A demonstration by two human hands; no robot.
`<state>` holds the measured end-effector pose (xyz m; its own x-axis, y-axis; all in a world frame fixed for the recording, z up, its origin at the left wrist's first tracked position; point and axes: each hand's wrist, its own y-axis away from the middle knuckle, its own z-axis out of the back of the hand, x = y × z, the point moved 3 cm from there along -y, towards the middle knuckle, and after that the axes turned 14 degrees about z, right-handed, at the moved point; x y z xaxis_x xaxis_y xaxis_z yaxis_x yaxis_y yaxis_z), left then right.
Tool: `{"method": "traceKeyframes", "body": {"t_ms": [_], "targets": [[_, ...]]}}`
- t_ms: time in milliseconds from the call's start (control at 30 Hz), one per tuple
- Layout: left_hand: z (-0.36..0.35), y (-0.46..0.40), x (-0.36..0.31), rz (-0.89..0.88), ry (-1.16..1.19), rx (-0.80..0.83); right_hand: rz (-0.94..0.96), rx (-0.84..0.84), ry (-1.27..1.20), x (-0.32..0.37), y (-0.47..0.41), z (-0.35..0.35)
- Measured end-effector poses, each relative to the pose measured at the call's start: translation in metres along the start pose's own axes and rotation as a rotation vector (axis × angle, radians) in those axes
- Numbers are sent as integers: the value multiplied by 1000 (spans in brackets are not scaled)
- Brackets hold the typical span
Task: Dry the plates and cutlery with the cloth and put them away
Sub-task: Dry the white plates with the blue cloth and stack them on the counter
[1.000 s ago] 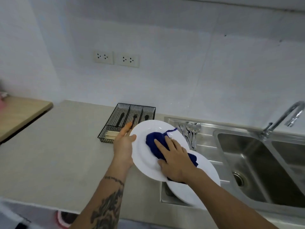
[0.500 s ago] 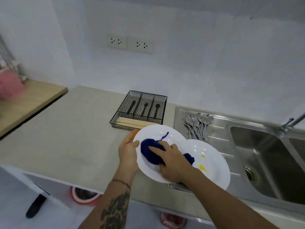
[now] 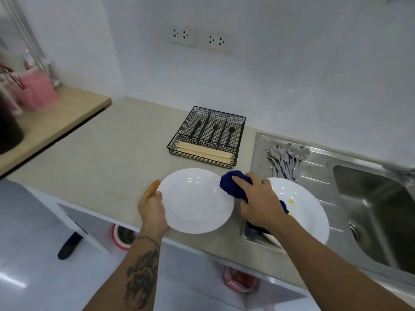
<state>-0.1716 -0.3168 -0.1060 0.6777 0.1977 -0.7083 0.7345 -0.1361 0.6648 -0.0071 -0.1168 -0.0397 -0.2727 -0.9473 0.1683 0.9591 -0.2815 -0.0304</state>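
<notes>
Plate [image 3: 195, 200] is held up over the counter [image 3: 94, 158] edge, just left of the sink unit [image 3: 318, 167], face up and looking clean. Left hand [image 3: 151, 206] is clamped on its left rim, thumb on top, fingers hidden under it so can't say much about those. Right hand [image 3: 258, 200] is curled tight around the blue cloth [image 3: 231, 184], balled up and touching the plate's right edge. That hand sits over a second plate [image 3: 307, 212], which rests on the sink unit's drainboard at its near left corner and has a couple of yellow specks on it.

Cutlery [image 3: 285, 160] is a loose pile of forks and spoons on the drainboard, behind the second plate, near the sink unit's left edge. Wire tray [image 3: 206, 136] sits on the counter just left of the sink unit, toward the wall, with black utensils in its three back slots and pale chopsticks across the front slot. Basin [image 3: 377, 212] is on the sink unit's right side. Only the head view to go on.
</notes>
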Motion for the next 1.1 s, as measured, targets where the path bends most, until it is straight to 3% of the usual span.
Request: {"method": "traceKeyframes", "body": {"t_ms": [300,533,667,767,900,1000,1100], "targets": [[9,-12,-6,-142,-105,-103,-72,-15,-53,-14,9,-2],[15,-15,-19,-269,-440,-140,-169,-93,-140,-50,22,8],[3,-4,-25,-503,-589,-251,-225,-155,-175,-74,32,13],[-39,16,-20,-723,-691,-142,-270,-194,-190,-92,41,18],[-105,50,21,-840,-855,199,-316,-208,-228,-109,53,20],[-135,62,63,-802,-1002,348,-347,-207,-267,-123,66,20],[-154,66,92,-687,-1118,358,-376,-205,-243,-138,81,20]]}}
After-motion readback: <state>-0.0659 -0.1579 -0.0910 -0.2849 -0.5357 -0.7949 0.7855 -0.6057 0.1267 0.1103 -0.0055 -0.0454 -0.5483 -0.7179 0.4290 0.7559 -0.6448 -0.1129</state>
